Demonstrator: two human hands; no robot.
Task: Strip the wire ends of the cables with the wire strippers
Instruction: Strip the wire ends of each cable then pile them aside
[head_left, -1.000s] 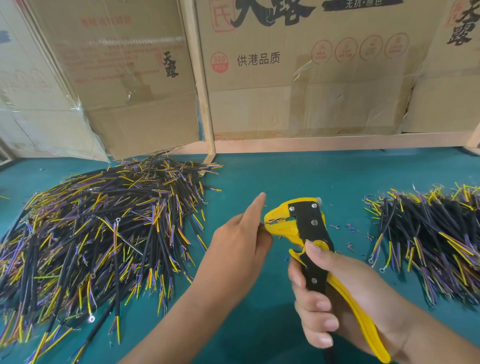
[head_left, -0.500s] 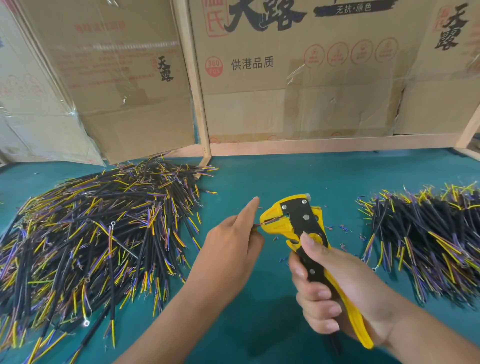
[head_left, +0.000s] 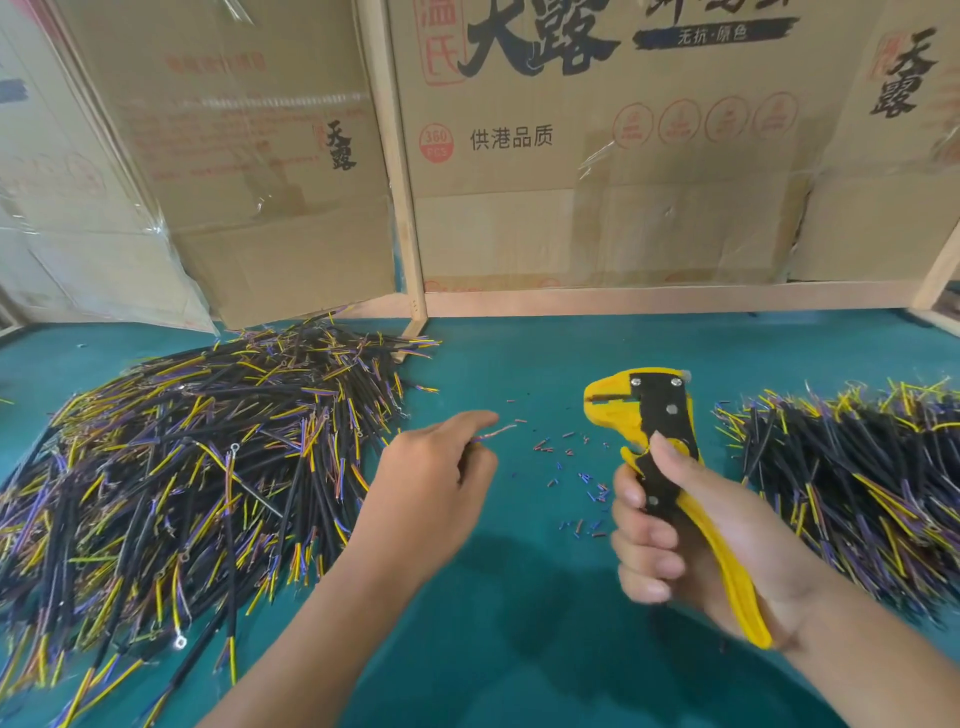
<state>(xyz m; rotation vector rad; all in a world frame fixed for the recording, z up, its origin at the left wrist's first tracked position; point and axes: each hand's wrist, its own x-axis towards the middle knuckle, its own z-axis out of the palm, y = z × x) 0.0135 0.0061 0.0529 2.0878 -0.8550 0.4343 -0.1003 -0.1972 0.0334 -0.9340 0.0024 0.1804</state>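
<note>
Right hand (head_left: 691, 540) grips yellow-black strippers (head_left: 654, 415); left hand (head_left: 431, 483) pinches (seemingly bared) wire (head_left: 496, 431).

I see a teal-green worktop (head_left: 519, 649); the wire strippers (head_left: 660, 441) in the right hand (head_left: 691, 540) are yellow with a black centre plate and silver screws; the left hand (head_left: 431, 483) pinches a thin pinkish-purple wire (head_left: 496, 431); the big pile of cables (head_left: 171, 478) on my left is black, streaked with yellow, purple and blue ends; the smaller pile (head_left: 852, 467) on the right shows the same colours; tiny red, blue and purple scraps (head_left: 571, 467) dot the worktop; the cardboard boxes (head_left: 597, 156) behind are tan with black characters and faded red stamps.
</note>
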